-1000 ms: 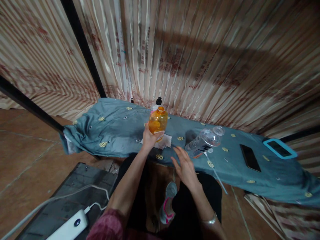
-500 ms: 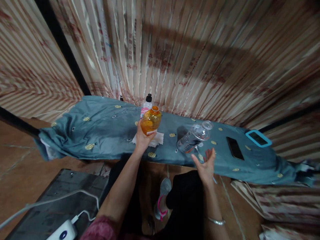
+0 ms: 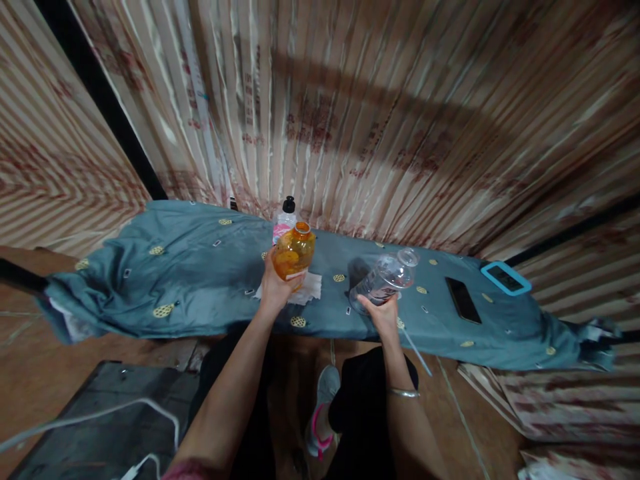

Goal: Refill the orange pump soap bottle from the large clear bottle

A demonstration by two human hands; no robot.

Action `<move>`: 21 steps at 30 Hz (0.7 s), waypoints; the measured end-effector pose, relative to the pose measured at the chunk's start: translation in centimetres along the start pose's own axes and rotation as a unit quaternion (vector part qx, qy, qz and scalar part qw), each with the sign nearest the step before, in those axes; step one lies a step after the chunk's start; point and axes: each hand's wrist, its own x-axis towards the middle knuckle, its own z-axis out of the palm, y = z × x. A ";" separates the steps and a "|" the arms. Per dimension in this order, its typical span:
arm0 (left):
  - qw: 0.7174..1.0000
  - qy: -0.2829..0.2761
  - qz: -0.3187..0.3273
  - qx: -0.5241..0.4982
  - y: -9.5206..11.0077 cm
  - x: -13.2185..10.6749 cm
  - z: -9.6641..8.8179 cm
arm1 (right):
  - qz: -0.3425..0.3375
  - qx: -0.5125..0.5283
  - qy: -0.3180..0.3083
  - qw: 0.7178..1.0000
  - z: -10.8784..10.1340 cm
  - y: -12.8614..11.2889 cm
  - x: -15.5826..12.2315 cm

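Note:
My left hand [image 3: 277,285] is wrapped round an orange see-through bottle [image 3: 295,252], uncapped and slightly tilted, held above a white tissue [image 3: 309,291]. Behind it stands a clear bottle with a pink label and black cap [image 3: 289,205], partly hidden. On the right, my right hand [image 3: 384,316] grips the lower side of a clear plastic bottle [image 3: 395,273] with an open mouth, which leans to the right. A thin pale stick [image 3: 417,350] lies beside that hand, its end sticking out past the cloth's front edge.
A teal cloth with pineapple prints [image 3: 200,267] covers the narrow table. To the right lie a dark phone [image 3: 463,300] and a blue-framed device [image 3: 506,278]. A pleated curtain [image 3: 320,133] hangs behind. At lower left is a dark box [image 3: 100,420] with a white cable [image 3: 90,417].
My right hand has moved left and closed on the clear plastic bottle; before, it was open beside it. The left hand still holds the orange bottle. The view has shifted slightly.

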 end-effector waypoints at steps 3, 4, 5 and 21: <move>1.000 -0.010 -0.019 0.014 0.5 0.0 -0.1 | 0.010 -0.020 0.012 1.000 0.1 -0.2 0.2; 0.999 -0.014 -0.026 0.021 0.7 0.0 -0.2 | 0.014 -0.027 0.014 0.999 0.1 -0.3 0.2; 0.999 -0.017 -0.032 0.026 0.8 0.1 -0.2 | 0.017 -0.034 0.017 0.999 0.1 -0.5 0.2; 1.000 -0.014 0.007 -0.009 -0.6 0.2 -0.1 | -0.003 0.004 -0.157 0.988 0.1 -10.8 -5.5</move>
